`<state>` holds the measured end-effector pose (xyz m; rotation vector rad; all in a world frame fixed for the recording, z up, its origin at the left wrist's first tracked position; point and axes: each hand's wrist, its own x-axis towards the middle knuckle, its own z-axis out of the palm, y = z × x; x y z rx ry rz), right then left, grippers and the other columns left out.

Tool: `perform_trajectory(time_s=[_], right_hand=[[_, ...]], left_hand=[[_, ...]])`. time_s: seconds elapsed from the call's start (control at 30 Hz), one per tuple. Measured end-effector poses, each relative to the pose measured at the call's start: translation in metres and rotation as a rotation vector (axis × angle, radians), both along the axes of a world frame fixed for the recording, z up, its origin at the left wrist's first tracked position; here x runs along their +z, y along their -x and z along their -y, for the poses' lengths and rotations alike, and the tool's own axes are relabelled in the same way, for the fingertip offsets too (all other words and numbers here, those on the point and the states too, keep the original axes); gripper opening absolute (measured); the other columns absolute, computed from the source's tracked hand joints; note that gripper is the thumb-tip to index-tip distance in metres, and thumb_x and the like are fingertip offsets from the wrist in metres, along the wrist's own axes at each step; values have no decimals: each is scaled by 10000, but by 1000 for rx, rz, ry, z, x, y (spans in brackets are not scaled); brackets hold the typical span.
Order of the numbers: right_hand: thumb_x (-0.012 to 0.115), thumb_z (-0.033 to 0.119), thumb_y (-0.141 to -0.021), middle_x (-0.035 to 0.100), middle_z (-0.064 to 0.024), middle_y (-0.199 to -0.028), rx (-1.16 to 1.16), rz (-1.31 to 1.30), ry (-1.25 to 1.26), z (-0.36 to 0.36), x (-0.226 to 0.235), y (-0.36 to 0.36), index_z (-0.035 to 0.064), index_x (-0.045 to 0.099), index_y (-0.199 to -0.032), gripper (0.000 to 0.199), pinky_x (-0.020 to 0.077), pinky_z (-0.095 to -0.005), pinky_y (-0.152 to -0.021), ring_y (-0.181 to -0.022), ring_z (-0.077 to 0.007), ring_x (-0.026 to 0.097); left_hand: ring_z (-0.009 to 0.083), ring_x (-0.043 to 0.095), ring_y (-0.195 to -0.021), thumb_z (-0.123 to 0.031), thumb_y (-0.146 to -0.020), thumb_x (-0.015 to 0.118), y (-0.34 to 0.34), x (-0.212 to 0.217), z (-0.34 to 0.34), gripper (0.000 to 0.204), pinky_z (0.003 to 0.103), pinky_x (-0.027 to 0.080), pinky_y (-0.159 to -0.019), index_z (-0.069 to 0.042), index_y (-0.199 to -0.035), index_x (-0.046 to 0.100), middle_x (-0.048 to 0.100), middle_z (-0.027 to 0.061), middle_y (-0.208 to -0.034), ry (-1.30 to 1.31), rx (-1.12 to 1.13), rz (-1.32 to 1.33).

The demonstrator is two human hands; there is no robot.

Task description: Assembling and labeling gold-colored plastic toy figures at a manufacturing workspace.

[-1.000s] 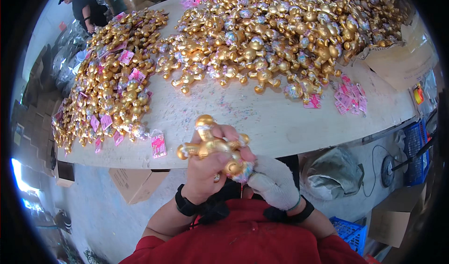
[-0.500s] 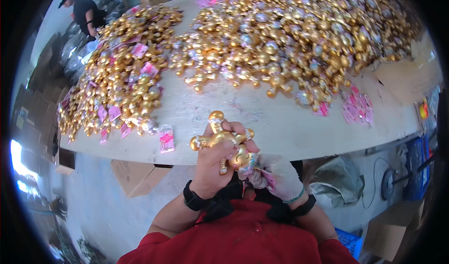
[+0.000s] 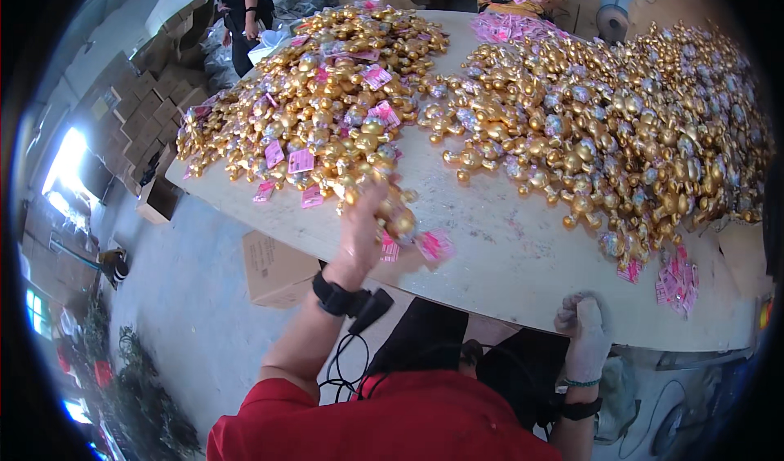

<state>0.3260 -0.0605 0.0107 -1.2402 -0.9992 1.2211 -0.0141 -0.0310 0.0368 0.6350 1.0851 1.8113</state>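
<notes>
My left hand (image 3: 359,236), bare and smeared by motion, reaches to the near edge of the left pile. It is closed round a gold figurine (image 3: 398,218) with round, ball-like limbs, blurred too. A pink tag (image 3: 434,245) swings beside the figurine. Another pink tag (image 3: 389,247) lies below it on the table. My right hand (image 3: 586,334), in a whitish glove with a beaded bracelet at the wrist, rests at the table's front edge. Its fingers are curled, and nothing shows in them.
A left pile of gold figurines (image 3: 327,110) and a larger right pile (image 3: 604,126) cover much of the table (image 3: 490,273). Pink tags (image 3: 678,281) lie at the right. Two other people stand beyond the table. A cardboard box (image 3: 278,269) sits on the floor.
My left hand has carried the figurine from in front of my body up and left to the left pile. My right hand has let go of it and moved right.
</notes>
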Motion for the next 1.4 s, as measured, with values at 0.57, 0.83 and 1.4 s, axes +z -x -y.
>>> perform_trajectory(time_s=[0.57,0.83,1.4], right_hand=[[476,71,-864,571,-60,-756,49,49,-24,-2,-8,3,-3,582,-911,137,447,-251,-551,-625,-122,529],[478,24,-849,576,-75,-778,56,-30,-24,2,-7,0,-26,585,-887,124,435,-247,-558,-626,-121,521],[509,33,-849,590,-67,-746,78,46,-78,3,-17,-6,-47,620,-890,143,429,-235,-560,-619,-104,512]], left_hand=[[381,406,-1249,-339,-752,738,191,-40,-73,623,477,350,-1047,-89,-1275,510,461,190,-1336,444,542,-1545],[376,384,-1252,-329,-740,730,129,-37,-58,630,509,351,-1019,-75,-1271,506,421,162,-1369,249,476,-1665],[410,126,-1434,-432,-760,709,57,-14,3,807,681,203,-1058,-139,-1429,366,206,143,-1550,464,93,-1846]])
